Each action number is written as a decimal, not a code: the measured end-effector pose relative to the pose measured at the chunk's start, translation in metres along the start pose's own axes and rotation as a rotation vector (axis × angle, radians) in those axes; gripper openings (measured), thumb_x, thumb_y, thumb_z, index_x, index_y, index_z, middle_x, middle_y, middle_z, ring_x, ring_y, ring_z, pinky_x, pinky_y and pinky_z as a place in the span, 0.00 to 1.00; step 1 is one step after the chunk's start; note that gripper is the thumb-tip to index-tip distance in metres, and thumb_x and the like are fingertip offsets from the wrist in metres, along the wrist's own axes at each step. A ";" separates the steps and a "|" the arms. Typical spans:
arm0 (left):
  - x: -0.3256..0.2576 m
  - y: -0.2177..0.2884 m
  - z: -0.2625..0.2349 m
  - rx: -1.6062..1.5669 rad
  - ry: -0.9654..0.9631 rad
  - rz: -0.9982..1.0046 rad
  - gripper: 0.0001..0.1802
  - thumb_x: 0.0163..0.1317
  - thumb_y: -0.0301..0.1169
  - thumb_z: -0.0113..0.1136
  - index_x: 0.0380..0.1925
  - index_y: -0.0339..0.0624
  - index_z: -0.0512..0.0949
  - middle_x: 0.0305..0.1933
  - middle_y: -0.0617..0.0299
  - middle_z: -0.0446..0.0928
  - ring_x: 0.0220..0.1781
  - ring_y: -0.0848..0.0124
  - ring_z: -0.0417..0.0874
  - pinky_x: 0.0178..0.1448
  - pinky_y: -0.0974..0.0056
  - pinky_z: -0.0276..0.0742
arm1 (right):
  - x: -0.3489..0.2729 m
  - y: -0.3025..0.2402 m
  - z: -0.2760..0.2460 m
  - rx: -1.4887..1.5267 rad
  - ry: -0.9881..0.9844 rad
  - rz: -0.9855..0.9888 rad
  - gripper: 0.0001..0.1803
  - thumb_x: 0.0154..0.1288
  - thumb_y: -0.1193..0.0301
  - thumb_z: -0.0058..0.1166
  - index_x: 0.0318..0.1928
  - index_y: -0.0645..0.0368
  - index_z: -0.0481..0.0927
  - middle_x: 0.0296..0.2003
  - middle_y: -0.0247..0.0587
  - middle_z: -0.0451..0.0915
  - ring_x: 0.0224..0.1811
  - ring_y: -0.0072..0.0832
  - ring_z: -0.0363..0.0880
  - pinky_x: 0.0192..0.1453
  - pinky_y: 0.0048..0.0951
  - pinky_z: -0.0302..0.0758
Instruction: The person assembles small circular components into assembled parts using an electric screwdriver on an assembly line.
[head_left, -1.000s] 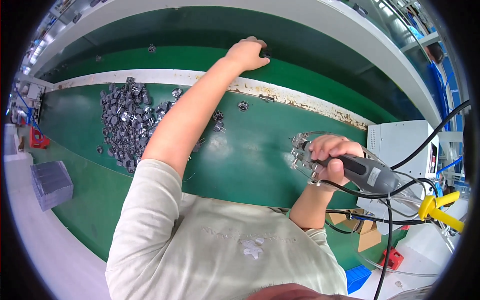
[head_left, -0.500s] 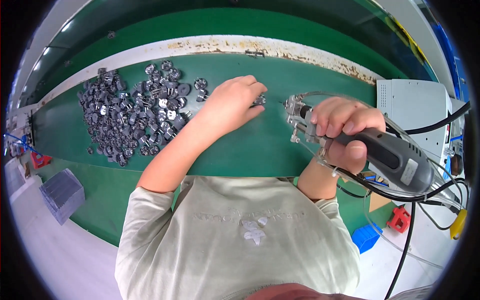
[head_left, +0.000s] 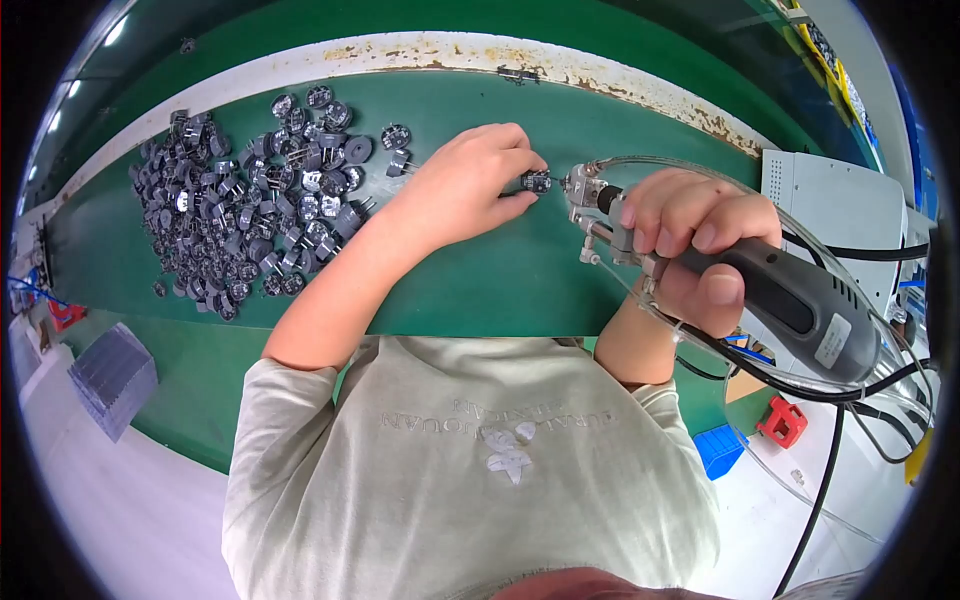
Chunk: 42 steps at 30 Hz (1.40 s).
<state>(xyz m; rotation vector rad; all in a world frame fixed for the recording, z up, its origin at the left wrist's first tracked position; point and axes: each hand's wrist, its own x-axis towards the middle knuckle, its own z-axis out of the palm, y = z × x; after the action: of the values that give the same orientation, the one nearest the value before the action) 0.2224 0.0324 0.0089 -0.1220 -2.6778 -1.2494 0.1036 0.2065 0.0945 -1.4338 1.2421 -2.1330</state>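
Observation:
Between thumb and fingers, my left hand (head_left: 465, 188) pinches a small round black part (head_left: 537, 182) with a shiny patterned face. That face is turned to the right, toward the tip of a grey handheld electric screwdriver (head_left: 805, 310). My right hand (head_left: 705, 225) is wrapped around the screwdriver's body, which lies nearly level. Its metal nose (head_left: 588, 192) carries clear tubes and fittings, and its tip is at or just short of the part; I cannot tell if they touch. Left of my left forearm spreads a pile of similar black parts (head_left: 235, 220), several with metal pins.
The green work surface (head_left: 480, 290) ends at a rusty white ledge (head_left: 430, 52) at the back. A light grey box-shaped machine (head_left: 835, 190) stands at the right. Black cables (head_left: 825, 480) and tubing hang from the screwdriver. Blue (head_left: 720, 450) and red (head_left: 783, 422) bins sit low at right.
The view has shifted slightly. The gap between the screwdriver's tip and my left hand has narrowed, and the part's face now shows clearly between my fingers.

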 end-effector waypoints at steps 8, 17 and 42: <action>0.000 -0.002 0.001 -0.023 0.006 0.001 0.15 0.53 0.28 0.69 0.41 0.35 0.82 0.38 0.55 0.76 0.43 0.56 0.80 0.50 0.56 0.77 | -0.001 0.003 0.004 -0.010 0.024 0.020 0.18 0.63 0.58 0.59 0.36 0.57 0.69 0.21 0.39 0.72 0.19 0.30 0.72 0.28 0.39 0.77; 0.000 -0.001 0.002 -0.018 0.027 0.011 0.14 0.53 0.28 0.69 0.40 0.35 0.82 0.38 0.55 0.77 0.44 0.56 0.80 0.51 0.56 0.77 | 0.005 0.000 0.021 -0.124 0.061 0.084 0.16 0.66 0.62 0.59 0.33 0.58 0.68 0.20 0.39 0.72 0.19 0.29 0.71 0.28 0.38 0.77; 0.004 -0.010 0.002 -0.089 -0.020 0.022 0.17 0.53 0.26 0.67 0.44 0.35 0.82 0.41 0.53 0.78 0.47 0.54 0.80 0.51 0.55 0.78 | 0.000 -0.007 0.017 0.069 0.090 0.065 0.19 0.61 0.63 0.68 0.33 0.58 0.68 0.21 0.38 0.73 0.19 0.29 0.71 0.29 0.38 0.77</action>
<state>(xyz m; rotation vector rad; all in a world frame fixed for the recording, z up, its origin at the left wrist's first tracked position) 0.2165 0.0276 0.0012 -0.1766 -2.6310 -1.3677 0.1200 0.2021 0.1028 -1.2646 1.2162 -2.1956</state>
